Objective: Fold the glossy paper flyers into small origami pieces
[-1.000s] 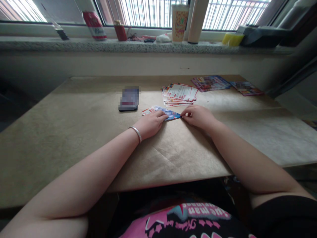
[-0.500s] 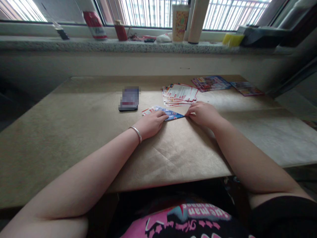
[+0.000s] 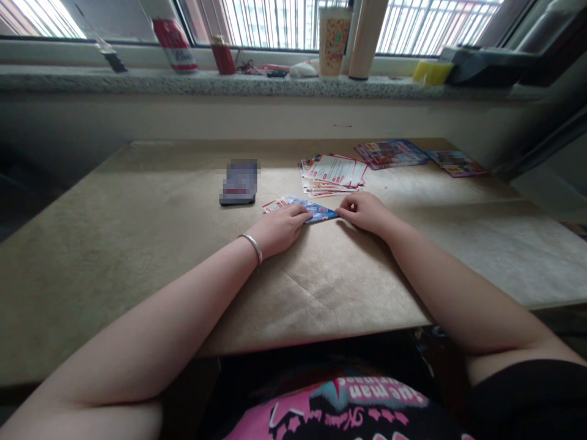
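A folded piece of printed paper (image 3: pixel 324 212), blue on its right and white with red marks at its left end, lies on the table and narrows to a point at the right. My left hand (image 3: pixel 285 226), a silver bangle at its wrist, rests flat across the paper and presses it down; the middle of the sheet is hidden under the fingers. At the pointed right end, my right hand (image 3: pixel 362 212) pinches the tip between thumb and forefinger. Just behind the hands is a fanned pile of white, red-edged cards (image 3: pixel 337 171).
A dark phone-like slab (image 3: pixel 239 182), partly blurred, lies left of the cards. Two groups of colourful printed cards, a stack (image 3: pixel 394 153) and a smaller one (image 3: pixel 458 164), lie at the back right. On the windowsill (image 3: pixel 257 85) stand a red-and-white can (image 3: pixel 175 46) and a patterned cup (image 3: pixel 334 43).
My right hand has shifted slightly left and nearer along the paper's pointed end. My left hand and the paper have stayed in place.
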`<state>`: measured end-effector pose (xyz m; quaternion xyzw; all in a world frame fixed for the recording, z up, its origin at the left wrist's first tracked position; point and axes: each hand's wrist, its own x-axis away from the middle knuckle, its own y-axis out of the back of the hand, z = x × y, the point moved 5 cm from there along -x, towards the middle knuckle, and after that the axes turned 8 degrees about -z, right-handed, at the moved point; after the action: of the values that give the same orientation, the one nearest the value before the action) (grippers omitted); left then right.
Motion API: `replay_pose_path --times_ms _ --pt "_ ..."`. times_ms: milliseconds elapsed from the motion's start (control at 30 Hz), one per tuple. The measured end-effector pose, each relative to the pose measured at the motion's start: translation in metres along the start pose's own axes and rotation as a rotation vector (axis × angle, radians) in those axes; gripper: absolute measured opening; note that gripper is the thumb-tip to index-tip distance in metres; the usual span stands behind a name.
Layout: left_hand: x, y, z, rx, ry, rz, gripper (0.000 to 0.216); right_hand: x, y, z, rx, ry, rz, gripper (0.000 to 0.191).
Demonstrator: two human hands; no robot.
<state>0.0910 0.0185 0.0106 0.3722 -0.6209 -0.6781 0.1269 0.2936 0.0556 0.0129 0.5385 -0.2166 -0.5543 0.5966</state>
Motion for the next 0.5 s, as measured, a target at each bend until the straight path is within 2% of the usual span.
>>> replay_pose_path --times_ms 300,500 --pt "0.000 -0.001 0.001 0.008 0.014 -0.004 0.041 -0.003 -0.003 -0.001 0.090 -0.043 0.021 0.020" --pt "0.000 0.001 0.000 0.018 0.017 0.007 0.041 -0.001 -0.002 -0.017 0.062 -0.076 0.060 0.016"
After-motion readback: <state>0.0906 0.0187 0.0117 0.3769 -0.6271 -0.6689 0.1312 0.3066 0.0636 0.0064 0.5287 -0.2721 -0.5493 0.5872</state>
